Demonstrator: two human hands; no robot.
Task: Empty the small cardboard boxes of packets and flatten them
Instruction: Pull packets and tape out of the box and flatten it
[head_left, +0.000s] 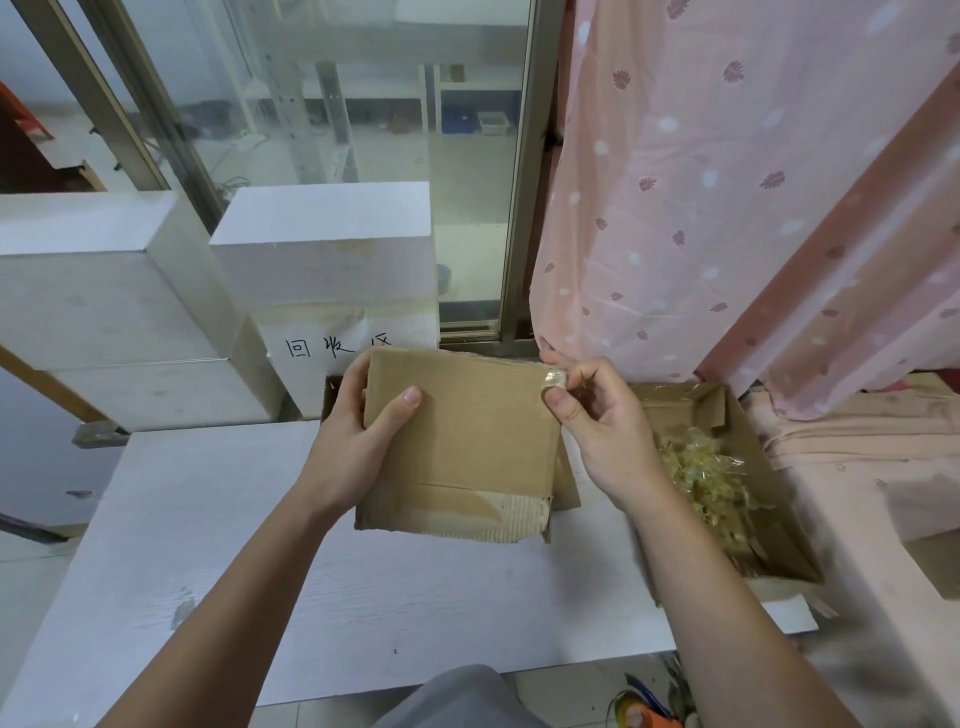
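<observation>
A small brown cardboard box is held above the white table, one broad face turned toward me, with a torn corrugated strip along its lower edge. My left hand grips its left edge, thumb lying across the face. My right hand pinches a strip of clear tape at the box's upper right corner. No packets show on or in this box.
An open cardboard tray at the right holds crumpled clear wrappers and tape. White boxes stack behind, one with handwritten characters. A pink curtain hangs at right. A glass window stands behind.
</observation>
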